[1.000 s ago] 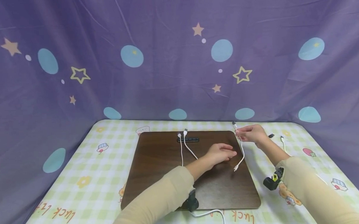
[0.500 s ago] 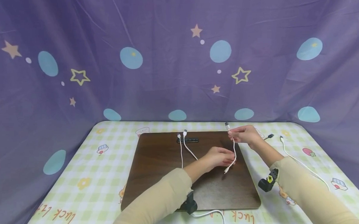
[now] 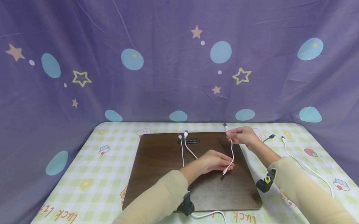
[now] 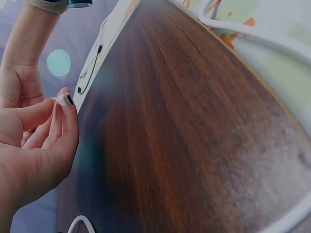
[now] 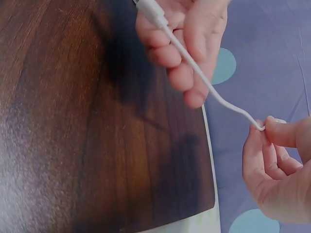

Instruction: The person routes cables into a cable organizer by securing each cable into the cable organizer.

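Observation:
My right hand [image 3: 241, 135] pinches a short white USB cable [image 3: 232, 153] just below its larger plug, between thumb and fingertips. The cable hangs down in a bend, its smaller plug [image 5: 151, 10] at the lower end. My left hand [image 3: 215, 162] is at that lower part, over a dark brown wooden board [image 3: 218, 193]. In the right wrist view the cable runs across the left fingers, which are loosely bent with the thumb apart. A black strip [image 3: 193, 141] lies at the board's far edge, with two white cables [image 3: 182, 154] running over it.
Right of the board, another white cable [image 3: 310, 170] and a black cable end [image 3: 271, 136] lie on the checked tablecloth [image 3: 89, 164]. A white cable [image 3: 209, 213] curves out past the board's near edge. A purple curtain [image 3: 172, 86] hangs behind the table.
My right hand has moved left with the white USB cable, bringing its hanging end over the board. My left hand has lowered slightly and come to the cable's lower part.

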Available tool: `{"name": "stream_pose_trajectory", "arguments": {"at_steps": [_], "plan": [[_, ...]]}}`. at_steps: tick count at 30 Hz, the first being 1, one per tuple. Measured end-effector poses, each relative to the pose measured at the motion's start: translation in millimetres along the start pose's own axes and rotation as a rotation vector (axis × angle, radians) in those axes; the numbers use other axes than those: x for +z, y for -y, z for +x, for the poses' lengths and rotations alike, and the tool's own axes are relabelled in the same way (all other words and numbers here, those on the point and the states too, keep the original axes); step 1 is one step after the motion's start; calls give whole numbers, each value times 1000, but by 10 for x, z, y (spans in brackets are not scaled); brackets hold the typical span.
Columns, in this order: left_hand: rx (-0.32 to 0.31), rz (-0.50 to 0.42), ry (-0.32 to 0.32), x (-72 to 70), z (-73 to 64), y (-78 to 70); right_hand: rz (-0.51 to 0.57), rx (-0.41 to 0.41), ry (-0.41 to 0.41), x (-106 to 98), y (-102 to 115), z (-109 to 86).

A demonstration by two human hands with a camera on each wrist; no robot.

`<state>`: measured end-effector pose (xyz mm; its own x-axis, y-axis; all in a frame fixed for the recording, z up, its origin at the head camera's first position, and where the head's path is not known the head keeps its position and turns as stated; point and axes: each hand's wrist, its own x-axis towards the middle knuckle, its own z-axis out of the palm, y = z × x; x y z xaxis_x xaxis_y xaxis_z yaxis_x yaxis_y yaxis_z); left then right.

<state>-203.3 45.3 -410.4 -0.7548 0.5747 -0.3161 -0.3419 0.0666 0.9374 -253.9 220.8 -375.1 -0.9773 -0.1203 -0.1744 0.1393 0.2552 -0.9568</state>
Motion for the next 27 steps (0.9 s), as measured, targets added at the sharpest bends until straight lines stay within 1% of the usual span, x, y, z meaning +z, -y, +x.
{"name": "stream_pose_trajectory", "arguments": {"at_steps": [5,12,19,21,23,27], "plan": [[5,-3,-17,-63,-49,7,82,27,18,37,-48,50],[10,6,-46,-209,-141,-4,279,110,63,125,-61,133],[50,25,-85,-385,-228,17,442,169,92,240,-33,241],[58,27,-96,-425,-248,32,484,171,108,273,-26,276],[66,32,-111,-461,-274,40,507,167,115,311,-15,304],[75,40,-148,-525,-323,59,507,155,109,396,4,353]]}}
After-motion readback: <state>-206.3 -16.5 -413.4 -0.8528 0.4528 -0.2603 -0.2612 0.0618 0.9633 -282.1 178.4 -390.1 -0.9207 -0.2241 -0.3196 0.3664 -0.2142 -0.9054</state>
